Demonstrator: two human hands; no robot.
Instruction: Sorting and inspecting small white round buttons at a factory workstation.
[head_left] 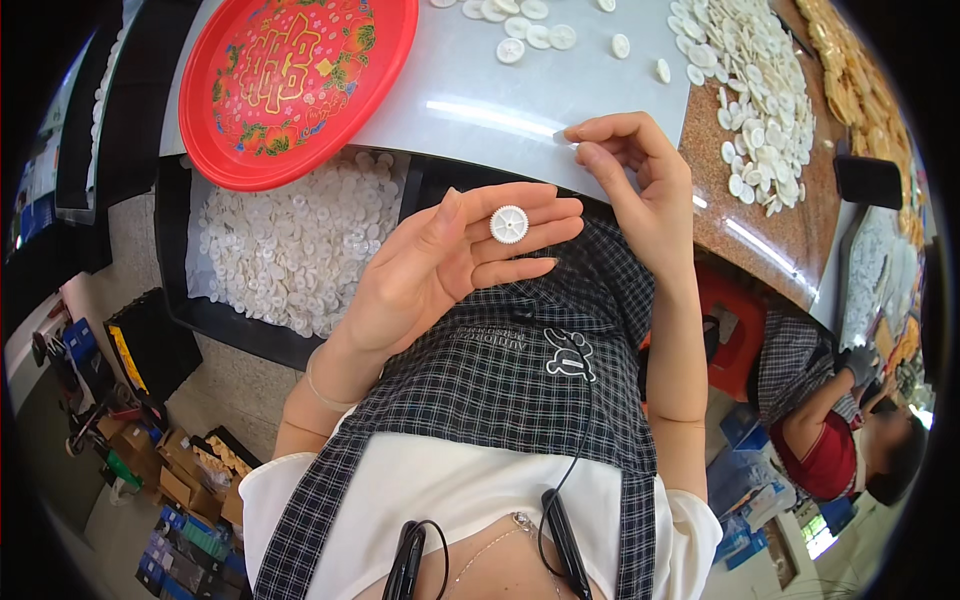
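Note:
A small white toothed plastic gear (509,225) with spokes lies flat across the fingers of my left hand (430,255). That palm faces up, the fingers stretched out and the thumb raised clear of the gear. To its right, at the edge of the grey metal tabletop (480,90), is my right hand (640,180). Its thumb and index finger come together in a pinch with the other fingers curled. Anything between those fingertips is too small to make out.
A round red tray (200,130) overhangs a black bin (175,290) full of white plastic parts (290,250). Loose white gears (538,37) lie at the back, and a heap of white discs (760,120) at the right. A co-worker (820,440) sits farther right.

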